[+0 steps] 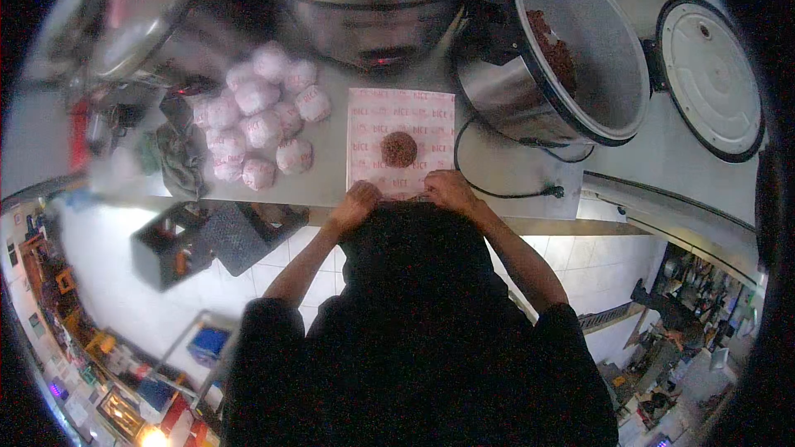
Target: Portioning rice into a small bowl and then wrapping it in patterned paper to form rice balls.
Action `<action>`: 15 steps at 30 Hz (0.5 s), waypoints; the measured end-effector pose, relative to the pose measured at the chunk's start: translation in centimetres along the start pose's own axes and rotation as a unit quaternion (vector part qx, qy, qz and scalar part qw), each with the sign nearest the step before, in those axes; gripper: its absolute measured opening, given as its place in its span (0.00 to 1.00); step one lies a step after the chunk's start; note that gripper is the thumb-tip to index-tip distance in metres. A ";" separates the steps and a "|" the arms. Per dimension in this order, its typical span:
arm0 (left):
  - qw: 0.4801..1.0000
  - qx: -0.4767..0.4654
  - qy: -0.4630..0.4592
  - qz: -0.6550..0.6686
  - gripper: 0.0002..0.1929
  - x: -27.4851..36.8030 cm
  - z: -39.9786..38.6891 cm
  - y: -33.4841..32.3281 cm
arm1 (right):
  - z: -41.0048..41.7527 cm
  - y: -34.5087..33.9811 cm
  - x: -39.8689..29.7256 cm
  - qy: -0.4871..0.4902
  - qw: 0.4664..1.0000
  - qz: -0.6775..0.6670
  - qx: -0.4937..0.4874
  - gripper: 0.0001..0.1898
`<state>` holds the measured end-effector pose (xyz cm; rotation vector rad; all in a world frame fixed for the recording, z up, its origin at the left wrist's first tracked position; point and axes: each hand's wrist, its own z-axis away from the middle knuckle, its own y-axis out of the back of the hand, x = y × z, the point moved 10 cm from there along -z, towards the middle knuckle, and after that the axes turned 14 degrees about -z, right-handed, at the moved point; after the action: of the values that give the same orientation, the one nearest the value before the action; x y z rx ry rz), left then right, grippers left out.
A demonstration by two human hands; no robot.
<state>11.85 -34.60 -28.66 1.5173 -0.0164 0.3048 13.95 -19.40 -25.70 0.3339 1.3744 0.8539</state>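
Observation:
A square sheet of white wrapping paper with red print lies before me on the counter, apparently the top of a stack. On it rests a round, flat-looking portion of reddish-brown rice. My left hand pinches the paper's near left corner. At the near right corner my right hand has its fingers closed on the same sheet. The near edge between my hands looks slightly lifted. Several wrapped balls in the same printed paper are heaped to the left.
A steel rice cooker, tilted and uncovered, holds more brown rice; its round lid hangs at right. A larger closed cooker stands behind. A power cord, a dark cloth and the counter's front edge are near. Another person is at lower right.

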 end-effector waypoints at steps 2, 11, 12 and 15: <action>0.999 0.040 0.032 0.015 0.11 -0.8 -0.9 1.5 | -0.5 -0.3 1.1 -0.073 0.994 -0.053 -0.059 0.13; 0.984 0.072 0.141 0.076 0.07 -4.1 -3.7 6.9 | -1.2 1.3 -0.8 -0.052 0.990 -0.117 -0.059 0.11; 0.983 0.070 0.152 0.076 0.09 -4.4 -3.9 7.5 | -1.2 1.5 -1.2 -0.053 0.990 -0.118 -0.058 0.11; 0.977 -0.038 0.181 0.103 0.10 -4.9 -4.8 8.0 | -0.9 2.1 -2.0 -0.010 0.994 -0.109 -0.022 0.10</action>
<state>4.60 -30.56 -22.11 1.3679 0.1023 0.7362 12.44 -19.63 -23.06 0.1543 1.3439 0.6964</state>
